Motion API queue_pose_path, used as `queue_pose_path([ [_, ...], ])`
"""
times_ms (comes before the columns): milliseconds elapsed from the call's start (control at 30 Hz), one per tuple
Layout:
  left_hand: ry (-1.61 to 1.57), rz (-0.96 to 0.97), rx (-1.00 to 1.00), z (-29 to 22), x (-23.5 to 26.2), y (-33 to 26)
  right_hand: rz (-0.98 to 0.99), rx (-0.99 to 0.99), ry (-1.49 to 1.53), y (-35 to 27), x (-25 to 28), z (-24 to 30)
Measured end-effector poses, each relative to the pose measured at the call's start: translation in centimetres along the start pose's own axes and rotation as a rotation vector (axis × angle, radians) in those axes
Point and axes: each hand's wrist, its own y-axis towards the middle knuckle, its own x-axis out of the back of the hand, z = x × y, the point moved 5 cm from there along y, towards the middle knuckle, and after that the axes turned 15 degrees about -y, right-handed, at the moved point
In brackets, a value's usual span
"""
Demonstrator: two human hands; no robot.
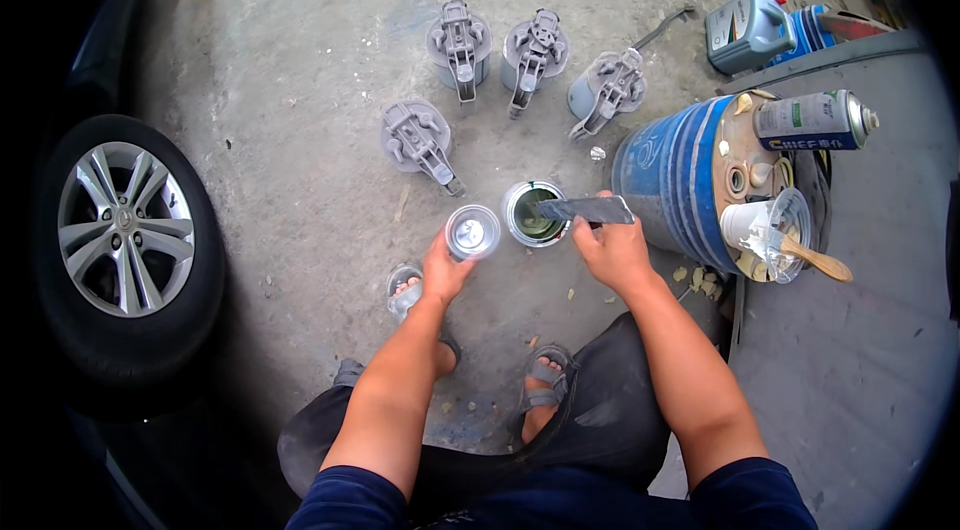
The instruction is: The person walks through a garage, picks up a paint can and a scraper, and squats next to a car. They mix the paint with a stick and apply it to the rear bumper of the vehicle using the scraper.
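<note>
My left hand [446,267] is closed round a clear plastic cup [472,233], held upright above the floor. In my right hand [613,248] is a flat, dark-grey spatula [598,210]. Its left end reaches into the mouth of an open round can [511,221] with a silvery rim. Dark green stuff [533,217] shows inside the can, which stands just right of the cup. Whether the spatula touches the green stuff, I cannot tell.
Several grey metal parts [410,138] rest on round cans beyond my hands. To the right, a blue drum [680,180] carries a spray can [815,120], a white cup [742,224] and a brush [815,258]. Jugs [745,33] stand farther back. A car wheel [125,230] is at left.
</note>
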Motion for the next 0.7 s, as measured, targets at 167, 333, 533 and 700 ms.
queue_pose_path([
  [167,0.039,-0.023,-0.024,0.9,-0.5,-0.2,-0.039,0.057,-0.054,-0.5,0.4,0.1],
  [333,0.100,-0.007,-0.076,1.8,-0.2,-0.6,-0.074,-0.030,0.029,-0.4,0.8,-1.0],
  [533,0.153,-0.024,0.307,5.6,-0.8,-2.5,-0.178,0.066,0.018,-0.1,1.6,-0.7],
  [700,-0.115,0.168,0.544,9.1,-4.6,-6.2,-0.022,-0.022,0.046,-0.1,0.8,-0.6],
])
